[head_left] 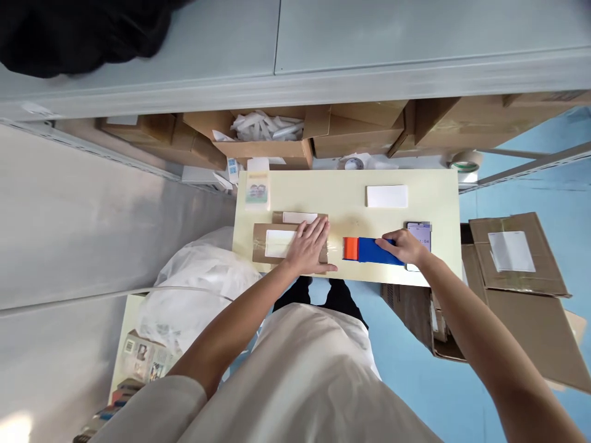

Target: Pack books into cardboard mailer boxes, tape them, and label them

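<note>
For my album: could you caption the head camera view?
Left hand on a cardboard package, right hand gripping a blue-and-orange tool.

With the clock face centred on your table (335,189), the phone (419,231) just past three o'clock shows you digits ending in ":04". The white label (277,243) on your parcel (259,243), between eight and nine, and the printed packet (143,362) farther out towards eight are too small to read.

Cream table (318,191) beneath labelled cardboard (277,243), a white card (386,196), a phone (420,235) and a picture-printed packet (257,188).
</note>
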{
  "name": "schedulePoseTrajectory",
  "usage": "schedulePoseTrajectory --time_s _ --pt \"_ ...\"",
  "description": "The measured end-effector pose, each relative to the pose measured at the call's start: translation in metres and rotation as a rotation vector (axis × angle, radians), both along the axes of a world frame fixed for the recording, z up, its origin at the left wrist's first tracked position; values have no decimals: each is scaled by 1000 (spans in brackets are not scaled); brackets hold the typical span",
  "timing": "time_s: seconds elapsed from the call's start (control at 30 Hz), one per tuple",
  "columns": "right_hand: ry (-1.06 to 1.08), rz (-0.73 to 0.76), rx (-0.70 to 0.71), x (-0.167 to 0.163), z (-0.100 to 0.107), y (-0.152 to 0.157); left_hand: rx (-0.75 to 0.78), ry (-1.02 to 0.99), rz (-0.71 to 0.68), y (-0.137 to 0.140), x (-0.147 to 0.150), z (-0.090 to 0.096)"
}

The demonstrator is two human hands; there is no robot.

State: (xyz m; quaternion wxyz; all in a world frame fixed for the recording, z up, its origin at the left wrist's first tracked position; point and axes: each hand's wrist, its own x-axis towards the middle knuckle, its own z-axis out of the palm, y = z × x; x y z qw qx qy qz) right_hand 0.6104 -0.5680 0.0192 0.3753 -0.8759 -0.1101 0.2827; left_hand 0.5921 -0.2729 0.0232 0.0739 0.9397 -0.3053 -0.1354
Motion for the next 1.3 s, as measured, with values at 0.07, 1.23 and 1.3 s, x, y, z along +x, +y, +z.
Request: schedulePoseTrajectory --time_s 0.07,1.23,1.3 --pt "-25 20 -43 1 -1 -9 -8 5 -17 1 0 0" --pt "-75 -573 -603 -76 -31 110 -462 -138 371 82 -1 15" --pt "-59 -565 -570 -79 -43 113 -436 -183 529 103 -13 14"
